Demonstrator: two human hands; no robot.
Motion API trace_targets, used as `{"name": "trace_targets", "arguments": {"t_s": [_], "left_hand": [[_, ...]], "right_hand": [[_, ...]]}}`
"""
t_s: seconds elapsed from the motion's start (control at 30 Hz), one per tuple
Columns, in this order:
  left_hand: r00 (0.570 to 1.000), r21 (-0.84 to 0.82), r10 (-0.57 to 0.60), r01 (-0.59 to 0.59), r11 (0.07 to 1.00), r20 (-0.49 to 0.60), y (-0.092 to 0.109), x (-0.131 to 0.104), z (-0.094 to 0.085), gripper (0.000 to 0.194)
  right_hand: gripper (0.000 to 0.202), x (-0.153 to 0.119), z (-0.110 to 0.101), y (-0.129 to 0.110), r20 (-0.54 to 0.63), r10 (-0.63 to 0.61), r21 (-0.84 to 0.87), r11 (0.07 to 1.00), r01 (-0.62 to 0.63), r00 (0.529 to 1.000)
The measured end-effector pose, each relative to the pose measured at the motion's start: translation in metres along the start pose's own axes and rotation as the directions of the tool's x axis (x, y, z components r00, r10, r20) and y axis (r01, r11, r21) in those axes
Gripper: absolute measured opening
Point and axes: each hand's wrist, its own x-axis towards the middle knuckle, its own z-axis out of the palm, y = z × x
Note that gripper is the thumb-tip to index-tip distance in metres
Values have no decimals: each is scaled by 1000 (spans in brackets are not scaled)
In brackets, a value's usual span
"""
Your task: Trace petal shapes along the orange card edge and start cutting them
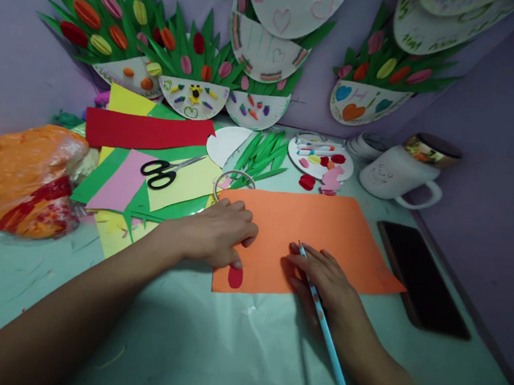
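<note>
A sheet of orange paper (pixel 291 220) lies flat on the table. Near its lower left corner sits a small red oval (pixel 235 278). The thumb of my left hand (pixel 216 231) touches the top of that oval, and the other fingers are curled onto the orange sheet. My right hand (pixel 321 276) rests at the sheet's lower right part, closed around a light blue pencil (pixel 327 334), whose tip points up and away while its long end reaches toward the front of the table.
Black scissors (pixel 162 173) lie on coloured paper at the left, beside an orange bag (pixel 20 177). Behind the sheet are green paper leaves (pixel 263 153), a tape ring (pixel 236 173) and a white plate (pixel 295 153). A phone (pixel 422 277) and a white mug (pixel 397 173) stand right.
</note>
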Motion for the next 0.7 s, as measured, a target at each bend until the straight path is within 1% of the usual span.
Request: {"name": "trace_targets", "arguments": {"t_s": [0.17, 0.23, 0.27, 0.3, 0.37, 0.4, 0.43, 0.47, 0.53, 0.6, 0.63, 0.7], "left_hand": [[1000, -1, 1, -1, 1000, -10, 0, 0, 1, 26], [1000, 2, 2, -2, 1000, -12, 0, -1, 0, 25], [1000, 4, -1, 1, 1000, -11, 0, -1, 0, 25], [1000, 6, -1, 1, 1000, -10, 0, -1, 0, 26], [1000, 8, -2, 2, 1000, -9, 1, -1, 1, 26], [1000, 7, 0, 0, 1000, -10, 0, -1, 1, 26], [1000, 7, 4, -4, 1000, -14, 0, -1, 2, 26], [1000, 5, 8, -8, 1000, -17, -1, -1, 3, 27], [1000, 3, 10, -10, 1000, -25, -2, -1, 5, 28], [999, -1, 17, -17, 1000, -36, -3, -1, 7, 28], [999, -5, 24, -24, 1000, -42, -3, -2, 7, 29], [999, -15, 27, -27, 1000, -47, -2, -3, 6, 30]], "right_hand": [[26, -3, 2, 2, -36, 25, 38, 999, -23, 999], [28, -4, -1, -2, -81, 25, 56, 998, -21, 996], [29, -5, -3, -5, -123, 47, 72, 997, -38, 991], [28, -5, -6, -11, -177, 85, 98, 993, -68, 981], [25, -5, -11, -27, -269, 210, 183, 969, -164, 940], [23, -5, -13, -36, -284, 264, 232, 952, -201, 922], [20, -4, -14, -45, -264, 304, 282, 932, -228, 916], [19, -4, -14, -53, -231, 306, 329, 918, -222, 923], [17, -4, -11, -65, -169, 263, 408, 896, -176, 950], [15, -4, -5, -70, -115, 235, 454, 877, -160, 965], [14, -5, -1, -71, -89, 247, 462, 869, -180, 965], [12, -6, 5, -69, -66, 309, 457, 855, -246, 949]]}}
